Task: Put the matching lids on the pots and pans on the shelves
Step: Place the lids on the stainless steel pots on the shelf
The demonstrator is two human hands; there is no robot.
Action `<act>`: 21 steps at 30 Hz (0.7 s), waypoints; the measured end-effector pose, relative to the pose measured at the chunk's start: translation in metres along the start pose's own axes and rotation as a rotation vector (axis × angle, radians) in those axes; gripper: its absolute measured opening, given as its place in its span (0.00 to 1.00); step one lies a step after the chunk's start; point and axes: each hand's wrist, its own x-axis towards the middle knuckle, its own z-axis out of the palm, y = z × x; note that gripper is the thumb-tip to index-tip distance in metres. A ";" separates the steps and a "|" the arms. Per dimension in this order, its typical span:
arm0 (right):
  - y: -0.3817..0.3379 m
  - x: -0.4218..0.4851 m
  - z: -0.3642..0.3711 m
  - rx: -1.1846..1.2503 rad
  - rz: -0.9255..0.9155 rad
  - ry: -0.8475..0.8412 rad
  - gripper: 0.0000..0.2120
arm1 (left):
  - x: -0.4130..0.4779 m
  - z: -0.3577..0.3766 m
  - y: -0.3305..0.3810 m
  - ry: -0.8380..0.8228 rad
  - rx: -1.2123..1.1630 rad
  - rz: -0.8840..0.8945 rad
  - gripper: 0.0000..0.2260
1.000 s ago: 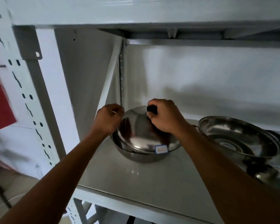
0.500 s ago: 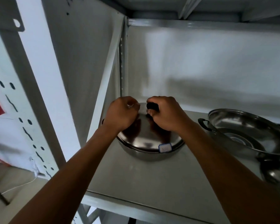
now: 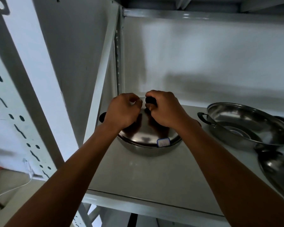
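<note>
The steel lid (image 3: 146,133) looks stiff and slippery; right hand (image 3: 166,108) grip closed on its knob (image 3: 150,101), left hand (image 3: 123,110) curled, holding nothing.

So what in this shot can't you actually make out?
- Head view: the writing on the small blue-edged white label on the domed steel lid is too blurred to read.
- The lid's black knob is mostly wrapped by the right hand.
- What the left hand pinches, if anything, is hidden by its own curled fingers.
- The steel piece at the lower right is cut off by the frame edge.
</note>
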 end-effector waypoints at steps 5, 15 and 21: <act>-0.004 0.004 0.002 -0.032 -0.025 -0.006 0.10 | -0.002 0.000 -0.002 -0.018 0.003 -0.006 0.12; -0.004 0.001 0.003 -0.077 -0.010 -0.006 0.11 | -0.008 0.002 -0.004 -0.008 0.019 0.023 0.11; -0.005 -0.002 0.004 -0.068 0.003 0.009 0.10 | -0.013 0.004 -0.005 0.002 0.025 0.044 0.10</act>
